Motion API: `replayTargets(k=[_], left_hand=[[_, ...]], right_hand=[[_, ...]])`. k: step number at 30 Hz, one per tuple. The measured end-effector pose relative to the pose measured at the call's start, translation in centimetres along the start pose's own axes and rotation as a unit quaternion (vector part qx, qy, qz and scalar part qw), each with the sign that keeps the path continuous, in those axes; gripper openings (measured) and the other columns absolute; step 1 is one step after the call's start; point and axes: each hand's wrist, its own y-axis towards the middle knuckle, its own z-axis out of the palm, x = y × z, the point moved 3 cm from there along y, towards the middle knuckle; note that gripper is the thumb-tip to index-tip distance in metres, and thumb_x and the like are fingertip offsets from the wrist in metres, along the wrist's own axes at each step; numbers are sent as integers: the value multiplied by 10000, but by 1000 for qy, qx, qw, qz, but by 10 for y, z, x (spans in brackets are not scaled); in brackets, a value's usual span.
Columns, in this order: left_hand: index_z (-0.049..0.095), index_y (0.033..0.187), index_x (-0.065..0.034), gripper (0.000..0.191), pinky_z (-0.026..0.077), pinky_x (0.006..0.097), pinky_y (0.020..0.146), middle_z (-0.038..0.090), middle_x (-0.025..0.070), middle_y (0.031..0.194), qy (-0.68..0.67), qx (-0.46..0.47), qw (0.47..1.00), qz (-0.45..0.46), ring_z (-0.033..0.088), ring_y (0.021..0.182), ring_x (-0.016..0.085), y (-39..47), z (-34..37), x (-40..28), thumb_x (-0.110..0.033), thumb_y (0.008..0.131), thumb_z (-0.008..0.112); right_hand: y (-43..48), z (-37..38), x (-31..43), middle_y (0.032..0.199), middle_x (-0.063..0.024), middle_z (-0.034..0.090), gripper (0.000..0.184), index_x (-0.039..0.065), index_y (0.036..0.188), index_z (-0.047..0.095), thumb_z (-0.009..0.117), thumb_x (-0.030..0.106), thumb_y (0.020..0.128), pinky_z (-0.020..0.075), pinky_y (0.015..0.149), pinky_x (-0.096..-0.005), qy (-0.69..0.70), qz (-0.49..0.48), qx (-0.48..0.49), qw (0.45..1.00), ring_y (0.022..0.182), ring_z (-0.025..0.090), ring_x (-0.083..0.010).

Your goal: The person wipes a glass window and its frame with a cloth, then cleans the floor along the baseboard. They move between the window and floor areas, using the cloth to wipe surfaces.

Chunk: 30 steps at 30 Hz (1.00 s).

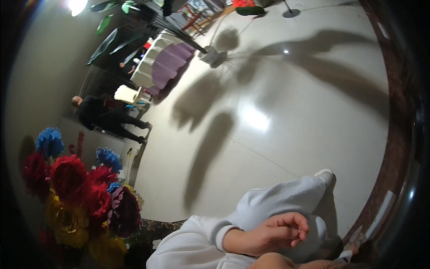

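My left hand (268, 233), in a white sleeve, is held above my pale trousers (275, 198) near the bottom of the view. Its fingers curl loosely towards the thumb, and whether anything small sits between them cannot be made out. Bare skin (273, 260) shows just below it, cut by the lower edge; it may be part of my right hand or arm. One white shoe (325, 175) rests on the glossy pale tile floor (302, 134). Further right a small hand (353, 248) with a pale cuff is close to a greyish patterned thing; whose hand it is cannot be told.
Red, blue, yellow and purple artificial flowers (72, 178) crowd the left side. A person in dark clothes (107, 114) stands beyond them. A table with a white and purple cloth (171, 64) and a potted plant (209, 56) are farther off. A dark marble border (394, 148) curves along the right.
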Motion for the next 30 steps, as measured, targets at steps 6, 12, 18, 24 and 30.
replayTargets(k=[6, 12, 18, 24, 30], left_hand=[[493, 956, -42, 147, 383, 227, 658, 519, 65, 873, 108, 3, 994, 32, 485, 747, 129, -5, 0, -12, -55, 820, 438], [541, 1002, -97, 180, 388, 262, 596, 551, 51, 989, 99, -17, 995, 16, 456, 685, 141, 11, -8, -32, -96, 829, 491], [542, 1003, -103, 253, 399, 295, 599, 552, 64, 949, 117, -50, 989, 70, 476, 694, 176, 14, -32, -42, -212, 901, 337], [555, 987, -109, 250, 405, 307, 600, 550, 63, 923, 120, -73, 988, 61, 474, 693, 179, 13, -40, -45, -240, 893, 364], [569, 918, -98, 230, 400, 288, 593, 541, 70, 892, 64, -130, 989, 18, 458, 679, 183, 11, -34, -40, -238, 885, 389]], right_hand=[[-75, -25, 12, 1057, -155, 541, 360, -16, 1054, 531, 586, 64, 708, 378, 867, -352, 286, -76, -60, 953, 976, 501, -255], [-128, -37, -28, 1265, -143, 349, 574, 51, 1258, 349, 581, 135, 740, 317, 927, -375, 208, 23, -157, 965, 1141, 362, -305], [-104, -25, -63, 1054, -175, 532, 386, 44, 1093, 532, 581, 264, 781, 422, 802, -369, 514, 57, -210, 830, 926, 508, -278], [-51, -25, 98, 1317, -128, 313, 534, 154, 1217, 434, 528, 411, 758, 238, 971, -435, 64, 166, -86, 980, 1208, 245, -322], [-46, 26, 270, 1050, -171, 494, 335, 48, 1078, 511, 515, 46, 743, 395, 848, -375, 347, -187, -86, 915, 957, 480, -326]])
